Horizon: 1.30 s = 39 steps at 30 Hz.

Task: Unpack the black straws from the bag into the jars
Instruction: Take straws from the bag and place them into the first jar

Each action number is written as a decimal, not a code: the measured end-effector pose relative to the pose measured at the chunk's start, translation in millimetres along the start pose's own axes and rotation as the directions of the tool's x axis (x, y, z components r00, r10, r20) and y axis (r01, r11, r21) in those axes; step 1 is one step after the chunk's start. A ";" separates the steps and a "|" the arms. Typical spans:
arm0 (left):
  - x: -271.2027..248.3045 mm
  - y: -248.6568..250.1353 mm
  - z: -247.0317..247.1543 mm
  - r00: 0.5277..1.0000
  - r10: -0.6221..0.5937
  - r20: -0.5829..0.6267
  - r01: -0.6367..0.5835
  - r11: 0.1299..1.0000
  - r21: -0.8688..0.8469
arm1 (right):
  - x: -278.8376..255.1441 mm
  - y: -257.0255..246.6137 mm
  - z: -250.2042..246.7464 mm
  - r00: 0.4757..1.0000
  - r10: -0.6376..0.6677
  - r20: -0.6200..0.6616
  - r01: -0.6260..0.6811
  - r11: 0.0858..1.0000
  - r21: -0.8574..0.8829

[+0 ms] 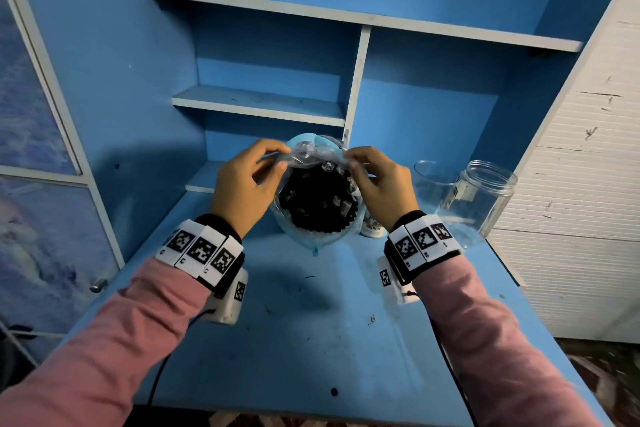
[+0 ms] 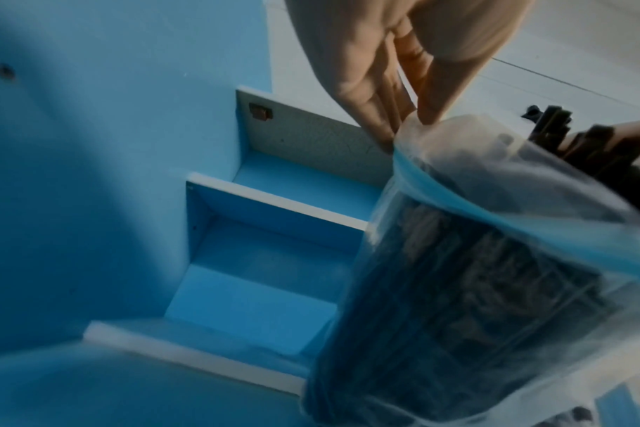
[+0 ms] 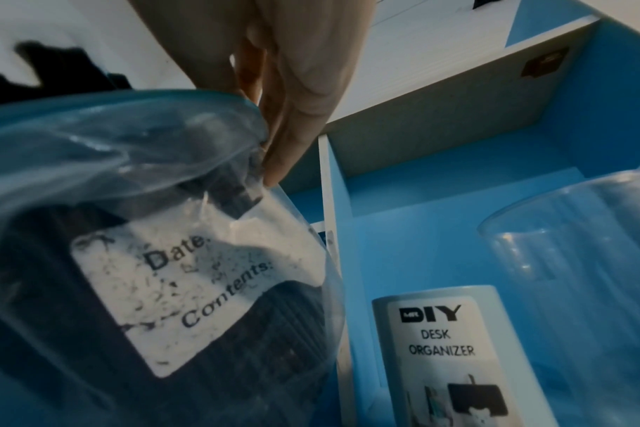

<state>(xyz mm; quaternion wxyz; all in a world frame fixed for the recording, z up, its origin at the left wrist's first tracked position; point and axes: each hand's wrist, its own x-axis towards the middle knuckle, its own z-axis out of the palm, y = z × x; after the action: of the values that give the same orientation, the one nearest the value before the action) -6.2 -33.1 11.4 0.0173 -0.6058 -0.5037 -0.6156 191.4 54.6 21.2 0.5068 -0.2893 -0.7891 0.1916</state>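
Pinching bag (image 1: 313, 204), both hands.

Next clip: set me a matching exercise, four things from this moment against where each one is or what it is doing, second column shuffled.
Things:
1. left hand
2. right hand
3. black straws
4. clear jars

States:
A. stand on the desk, at the right, nothing in them
B. pinches the bag rim on the jars' side
C. packed inside the bag
D. pinches the bag rim on the side away from the jars

Pairs: 1-D, 2-B, 3-C, 4-A
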 end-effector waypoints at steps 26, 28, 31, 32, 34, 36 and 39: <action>17.1 6.7 5.1 0.987 -0.113 0.113 0.101 0.989 0.111 | 14.5 -16.5 -8.2 0.978 0.176 0.112 -0.165 0.981 -0.102; 18.3 5.2 5.0 0.984 -0.143 0.106 0.134 0.987 0.090 | 12.5 -22.4 -8.7 0.982 0.148 0.120 -0.137 0.986 -0.097; 21.5 5.3 4.5 0.975 -0.190 0.113 0.182 0.980 0.082 | 10.1 -26.6 -9.1 0.987 0.086 0.138 -0.068 0.989 -0.134; 22.5 6.3 4.7 0.973 -0.198 0.118 0.190 0.978 0.082 | 10.1 -26.4 -9.1 0.989 0.055 0.137 -0.032 0.986 -0.161; 23.1 8.6 5.0 0.969 -0.206 0.138 0.196 0.977 0.087 | 12.0 -24.5 -8.2 0.993 0.001 0.120 0.023 0.980 -0.196; 22.5 10.1 4.8 0.966 -0.203 0.163 0.188 0.977 0.104 | 13.9 -23.2 -9.4 0.991 -0.004 0.131 0.035 0.972 -0.231; 21.1 10.9 3.9 0.957 -0.204 0.206 0.179 0.975 0.134 | 16.9 -21.6 -12.3 0.977 0.093 0.190 -0.048 0.973 -0.227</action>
<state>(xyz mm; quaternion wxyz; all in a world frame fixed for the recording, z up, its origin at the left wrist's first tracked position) -2.0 -23.5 33.1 -0.0635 -0.6160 -0.5931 -0.5145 191.6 49.3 50.8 0.3829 -0.3513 -0.8414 0.1484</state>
